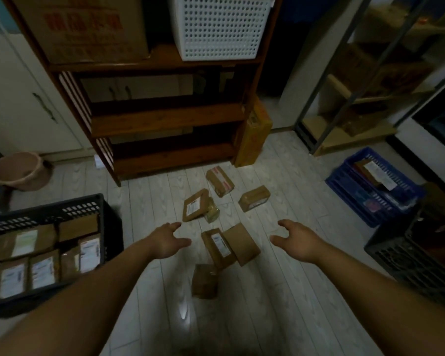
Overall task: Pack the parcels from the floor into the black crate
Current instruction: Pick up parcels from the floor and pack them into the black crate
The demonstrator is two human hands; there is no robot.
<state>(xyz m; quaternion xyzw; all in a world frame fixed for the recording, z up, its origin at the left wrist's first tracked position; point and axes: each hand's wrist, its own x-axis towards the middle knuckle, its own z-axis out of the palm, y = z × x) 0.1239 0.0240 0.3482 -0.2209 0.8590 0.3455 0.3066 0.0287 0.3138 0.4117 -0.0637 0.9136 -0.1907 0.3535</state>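
Note:
Several brown cardboard parcels lie scattered on the pale floor ahead. Closest between my hands is a labelled parcel [217, 247] leaning against a plain one [242, 244], with a small parcel [205, 280] nearer to me. Farther off lie a flat labelled parcel [195, 205], a taped parcel [219, 181] and a boxy parcel [254, 198]. The black crate [106, 219] stands at my left, holding several labelled parcels. My left hand [166, 241] and my right hand [299, 240] are stretched out on either side of the nearest parcels, fingers spread, holding nothing.
A dark wooden shelf unit [165, 119] stands behind the parcels, with a yellow box [253, 134] leaning at its right side. A blue crate [370, 186] and a second black crate [419, 255] are at the right. A pink bucket [18, 170] sits at the far left.

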